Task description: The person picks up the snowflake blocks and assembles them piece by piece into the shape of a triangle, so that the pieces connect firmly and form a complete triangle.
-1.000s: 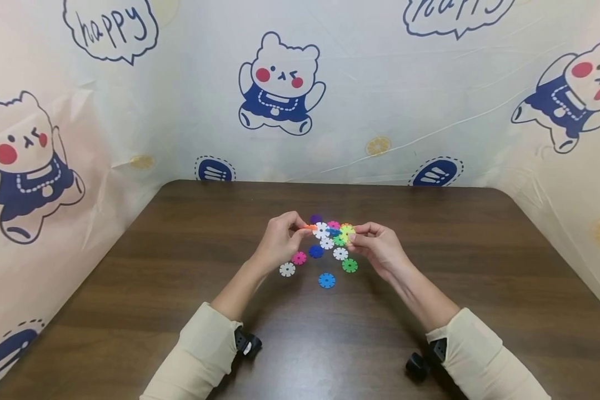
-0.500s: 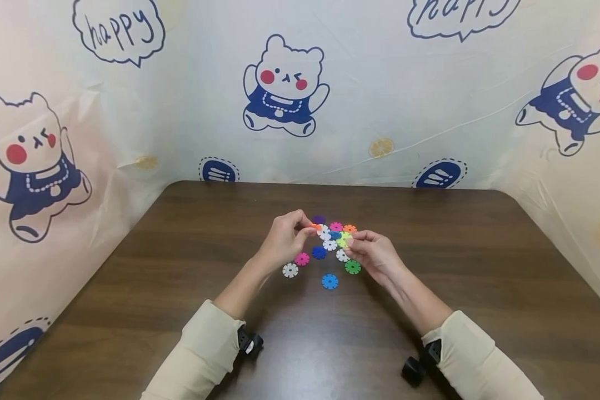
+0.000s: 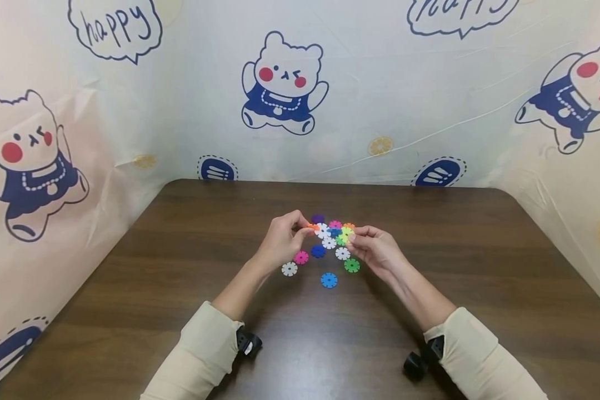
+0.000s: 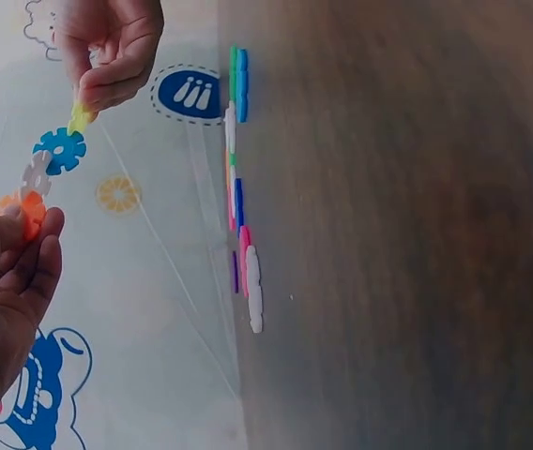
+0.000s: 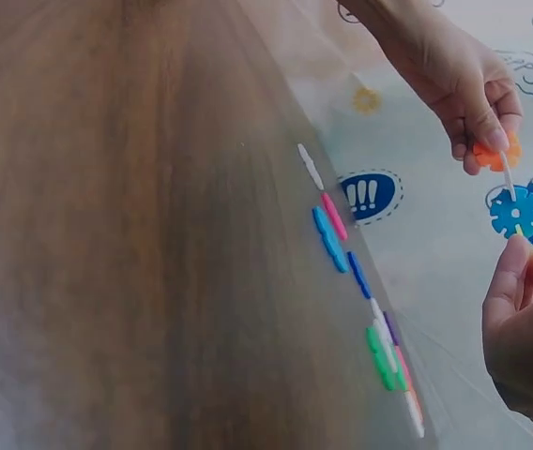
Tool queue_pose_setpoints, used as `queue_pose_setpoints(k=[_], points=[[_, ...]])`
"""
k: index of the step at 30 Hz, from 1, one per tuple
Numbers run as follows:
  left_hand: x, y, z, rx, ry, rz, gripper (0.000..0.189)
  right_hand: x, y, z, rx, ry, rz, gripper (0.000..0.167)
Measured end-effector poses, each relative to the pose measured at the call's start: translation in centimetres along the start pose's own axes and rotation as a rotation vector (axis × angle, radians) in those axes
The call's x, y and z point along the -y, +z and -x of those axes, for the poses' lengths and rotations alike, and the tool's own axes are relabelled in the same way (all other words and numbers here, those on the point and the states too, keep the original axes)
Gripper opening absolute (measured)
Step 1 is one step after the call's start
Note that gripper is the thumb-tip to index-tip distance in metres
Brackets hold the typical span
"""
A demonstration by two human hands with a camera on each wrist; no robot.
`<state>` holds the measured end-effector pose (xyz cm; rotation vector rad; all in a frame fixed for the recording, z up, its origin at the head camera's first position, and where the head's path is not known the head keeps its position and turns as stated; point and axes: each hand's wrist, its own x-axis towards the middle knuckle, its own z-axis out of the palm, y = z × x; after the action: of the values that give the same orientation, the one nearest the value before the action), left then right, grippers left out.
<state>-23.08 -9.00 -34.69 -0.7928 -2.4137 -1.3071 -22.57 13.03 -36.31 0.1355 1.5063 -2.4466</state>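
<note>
Thumb and fingers of my left hand [image 3: 281,240] pinch an orange notched disc [image 4: 32,216]. A white disc [image 4: 35,178] is slotted onto it edgewise, followed by a blue disc [image 4: 68,141] and a yellow disc [image 4: 80,120], so these form one short chain. My right hand [image 3: 380,253] pinches the yellow disc at the other end, partly covering it. Both wrist views show the chain held up above the table. Loose discs lie below and around the hands, among them a purple disc [image 3: 318,218] and a dark blue disc [image 3: 318,253].
On the brown table [image 3: 180,344], nearer me, lie a light blue disc [image 3: 325,283], a white disc [image 3: 285,271], a pink disc [image 3: 298,259] and a green disc [image 3: 348,268]. A printed cloth [image 3: 190,83] hangs beyond the table's far edge.
The right hand with the yellow disc dipped slightly half a second ago and is now raised again. The left hand keeps its pinch on the orange disc. The loose discs stay put.
</note>
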Motion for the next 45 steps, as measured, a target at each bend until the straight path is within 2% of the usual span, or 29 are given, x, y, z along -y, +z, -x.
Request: queue_pose_setpoints(k=[9, 14, 21, 27, 38, 45], points=[[0.4, 0.1, 0.1, 0.002, 0.022, -0.006, 0.01, -0.2, 0.0, 0.1, 0.009, 0.002, -0.008, 0.018], [0.3, 0.0, 0.1, 0.003, 0.007, 0.009, 0.01, -0.2, 0.2, 0.2, -0.003, 0.004, -0.004, 0.02], [0.4, 0.2, 0.1, -0.022, -0.002, -0.004, 0.013, -0.2, 0.6, 0.1, -0.033, 0.005, 0.003, 0.02], [0.2, 0.5, 0.0, 0.003, -0.004, -0.025, 0.013, -0.1, 0.6, 0.0, -0.08, 0.001, 0.015, 0.016], [0.4, 0.4, -0.2, -0.009, 0.009, -0.007, 0.01, 0.7, 0.5, -0.1, -0.053, 0.014, 0.008, 0.013], [0.3, 0.2, -0.3, 0.002, -0.036, -0.001, 0.016, 1.0, 0.4, 0.0, -0.038, -0.014, 0.019, 0.015]])
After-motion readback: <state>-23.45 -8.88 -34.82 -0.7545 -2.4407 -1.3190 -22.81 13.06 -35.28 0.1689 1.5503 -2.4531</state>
